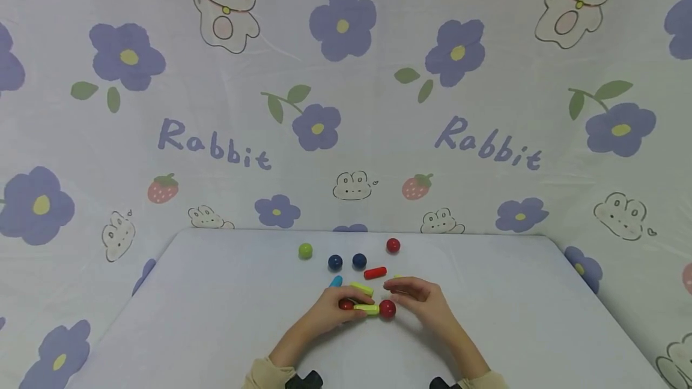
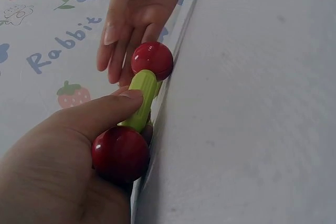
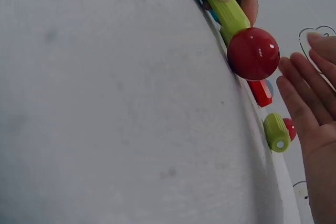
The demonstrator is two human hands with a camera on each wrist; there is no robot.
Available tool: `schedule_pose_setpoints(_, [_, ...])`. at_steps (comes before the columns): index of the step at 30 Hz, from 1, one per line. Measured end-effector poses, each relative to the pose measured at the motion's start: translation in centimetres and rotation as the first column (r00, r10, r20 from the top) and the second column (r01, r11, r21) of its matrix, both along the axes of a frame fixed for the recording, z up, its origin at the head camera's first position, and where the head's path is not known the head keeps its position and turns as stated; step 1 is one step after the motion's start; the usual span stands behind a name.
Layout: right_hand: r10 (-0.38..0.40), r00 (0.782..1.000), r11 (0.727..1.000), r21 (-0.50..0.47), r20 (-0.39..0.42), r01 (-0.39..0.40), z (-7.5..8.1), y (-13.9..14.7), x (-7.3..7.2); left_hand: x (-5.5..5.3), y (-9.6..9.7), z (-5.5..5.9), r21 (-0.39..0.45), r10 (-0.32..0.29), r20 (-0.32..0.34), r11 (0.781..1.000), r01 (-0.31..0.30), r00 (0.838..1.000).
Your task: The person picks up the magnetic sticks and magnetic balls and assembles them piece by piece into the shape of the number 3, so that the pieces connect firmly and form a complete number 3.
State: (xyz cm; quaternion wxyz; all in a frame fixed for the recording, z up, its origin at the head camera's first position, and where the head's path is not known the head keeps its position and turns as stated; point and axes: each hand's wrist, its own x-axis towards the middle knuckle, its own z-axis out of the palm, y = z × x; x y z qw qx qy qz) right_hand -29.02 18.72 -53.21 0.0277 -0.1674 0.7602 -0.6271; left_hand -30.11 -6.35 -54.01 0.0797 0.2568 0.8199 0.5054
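My left hand (image 1: 327, 311) pinches a yellow-green ribbed rod (image 1: 369, 310) between thumb and fingers. One red ball (image 2: 122, 155) sits at the rod's near end, close to the left palm. At the other end is a second red ball (image 1: 387, 309), so the three pieces form a dumbbell shape. Beside that far ball is my right hand (image 1: 426, 301), its fingers extended and holding nothing. In the right wrist view its fingertips lie very near the ball; whether they touch it I cannot tell.
Behind the hands lie a second yellow-green rod (image 1: 361, 289), a blue rod (image 1: 336, 281) and a red rod (image 1: 375, 272). Farther back are two dark blue balls (image 1: 335, 263), a green ball (image 1: 305, 251) and a red ball (image 1: 393, 246). Another yellow-green rod (image 3: 276, 132) is partly behind the right hand.
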Motion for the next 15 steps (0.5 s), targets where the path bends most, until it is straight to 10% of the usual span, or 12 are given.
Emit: schedule_pose_setpoints(15, [-0.369,0.927,0.923,0.089,-0.065,0.373,0.6,-0.1,-1.4,-0.4,-0.4,-0.4,-0.004,-0.039,-0.004,0.999,0.039,0.999])
